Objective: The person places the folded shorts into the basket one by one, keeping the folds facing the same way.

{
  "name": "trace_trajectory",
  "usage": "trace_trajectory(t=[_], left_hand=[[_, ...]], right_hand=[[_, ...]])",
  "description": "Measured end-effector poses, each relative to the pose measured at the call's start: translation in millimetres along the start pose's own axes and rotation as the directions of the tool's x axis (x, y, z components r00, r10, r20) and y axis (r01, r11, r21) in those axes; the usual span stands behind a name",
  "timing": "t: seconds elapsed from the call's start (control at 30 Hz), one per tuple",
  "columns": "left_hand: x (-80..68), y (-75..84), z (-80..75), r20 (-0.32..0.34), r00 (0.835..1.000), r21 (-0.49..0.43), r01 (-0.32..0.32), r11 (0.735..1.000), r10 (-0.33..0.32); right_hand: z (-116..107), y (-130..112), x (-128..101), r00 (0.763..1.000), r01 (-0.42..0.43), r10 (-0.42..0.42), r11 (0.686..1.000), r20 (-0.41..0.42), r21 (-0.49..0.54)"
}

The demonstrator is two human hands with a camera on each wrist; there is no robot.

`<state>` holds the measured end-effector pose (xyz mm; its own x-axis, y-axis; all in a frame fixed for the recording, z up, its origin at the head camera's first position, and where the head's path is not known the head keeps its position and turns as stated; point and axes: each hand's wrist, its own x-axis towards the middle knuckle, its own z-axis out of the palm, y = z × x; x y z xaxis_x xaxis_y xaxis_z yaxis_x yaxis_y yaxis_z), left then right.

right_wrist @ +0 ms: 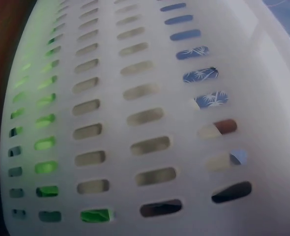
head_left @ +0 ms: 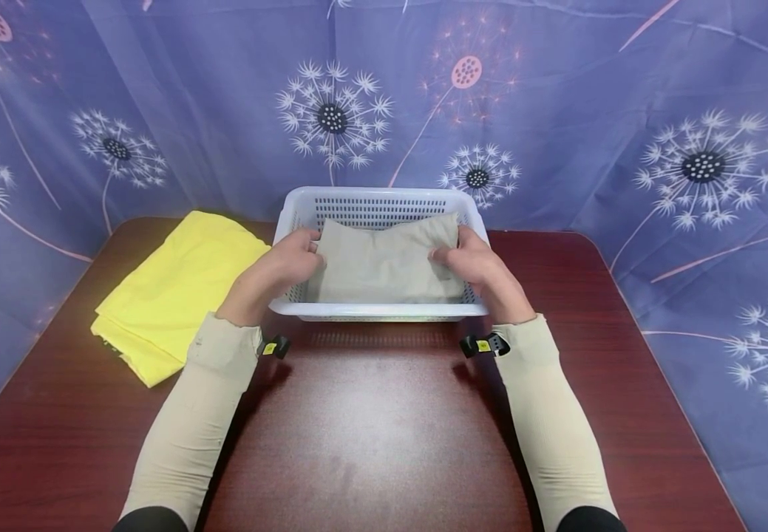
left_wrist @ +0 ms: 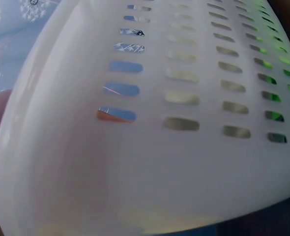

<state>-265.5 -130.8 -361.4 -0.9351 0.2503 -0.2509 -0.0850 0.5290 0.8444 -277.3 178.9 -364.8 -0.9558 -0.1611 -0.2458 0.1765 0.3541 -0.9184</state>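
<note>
A folded beige-grey cloth (head_left: 386, 258) lies inside a white slotted plastic basket (head_left: 384, 310) at the back middle of the table. My left hand (head_left: 284, 262) grips the cloth's left edge, thumb on top, while my right hand (head_left: 477, 262) holds its right edge the same way. Both hands reach over the basket's short sides. Each wrist view is filled by the basket's outer wall. Through the slots in the right wrist view, something bright green (right_wrist: 45, 143) shows below the beige cloth; its kind cannot be made out.
A folded yellow cloth (head_left: 184, 288) lies on the dark red table (head_left: 370, 443), left of the basket. Behind the table hangs a blue curtain (head_left: 224, 111) with dandelion prints, close to the basket's back rim. Black straps with small cameras sit on both wrists.
</note>
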Motion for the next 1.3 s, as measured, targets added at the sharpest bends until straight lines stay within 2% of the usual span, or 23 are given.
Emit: trace_trajectory(t=[0.3,0.63,0.87,1.03,1.17,1.3], left_hand=[[-3.1,0.6,-0.3,0.008,1.000,0.011,0.018,1.000,-0.018],[-8.5,2.0,-0.1,-0.007,1.000,0.062,0.016,0.998,-0.016],[-12.3,0.5,-0.7,-0.003,1.000,0.089,0.009,0.996,-0.009],[-16.5,1.1,0.2,-0.004,1.000,0.116,-0.019,0.993,0.019],[-21.4,2.4,1.3,-0.015,0.999,0.174,-0.041,0.984,0.044],[-24.7,2.2,1.5,-0.017,0.997,0.222,-0.071,0.972,0.076]], right_hand=[[1.3,-1.3,-2.6,0.999,-0.032,0.028,0.992,-0.038,-0.121],[-0.6,-4.6,-12.8,0.999,-0.010,0.001,0.968,-0.034,-0.251],[0.7,-3.8,-16.6,0.999,0.011,-0.023,0.952,-0.035,-0.307],[0.1,-0.1,-19.5,0.997,0.048,-0.066,0.929,-0.037,-0.367],[1.1,-0.2,-24.5,0.996,0.049,-0.075,0.905,-0.045,-0.422],[2.3,-3.0,-31.2,0.996,0.035,-0.074,0.860,-0.056,-0.509]])
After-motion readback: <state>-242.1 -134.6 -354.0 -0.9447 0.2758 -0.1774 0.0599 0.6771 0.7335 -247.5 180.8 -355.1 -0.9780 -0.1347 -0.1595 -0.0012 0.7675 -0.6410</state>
